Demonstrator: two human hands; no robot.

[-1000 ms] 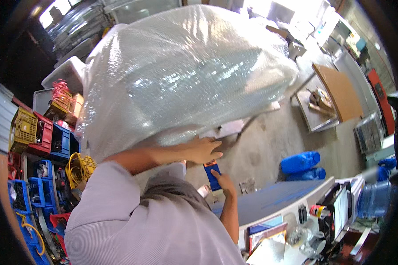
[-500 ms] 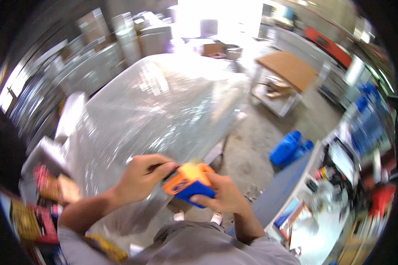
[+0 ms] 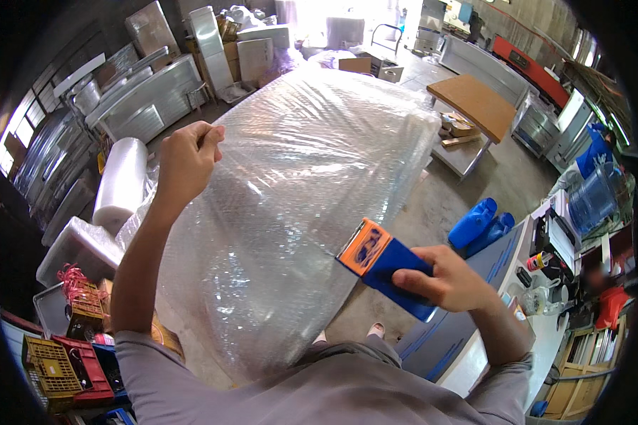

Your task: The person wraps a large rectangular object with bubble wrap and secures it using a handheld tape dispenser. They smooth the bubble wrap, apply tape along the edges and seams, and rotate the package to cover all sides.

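Observation:
My right hand (image 3: 450, 278) is wrapped round a blue and orange box (image 3: 386, 265) with a dark metallic-looking edge at its orange end. It holds the box tilted over the right side of a large bundle covered in clear bubble wrap (image 3: 262, 234). My left hand (image 3: 190, 159) is raised over the bundle's left side, thumb and fingers pinched together. Whatever they may hold is too thin or hidden to make out. The wrap has a creased, shiny surface and slopes down close to my body.
Rolls of bubble wrap (image 3: 122, 184) stand left, above plastic crates (image 3: 53, 365). At right are a cluttered white desk (image 3: 539, 347), blue jugs (image 3: 473, 223) and a wooden-topped table (image 3: 475, 103). A person in blue (image 3: 594, 152) is at the far right. Metal units (image 3: 152, 95) line the back left.
My hands have moved apart from being together at the box. The left went up and left; the right carried the box to the right and turned it.

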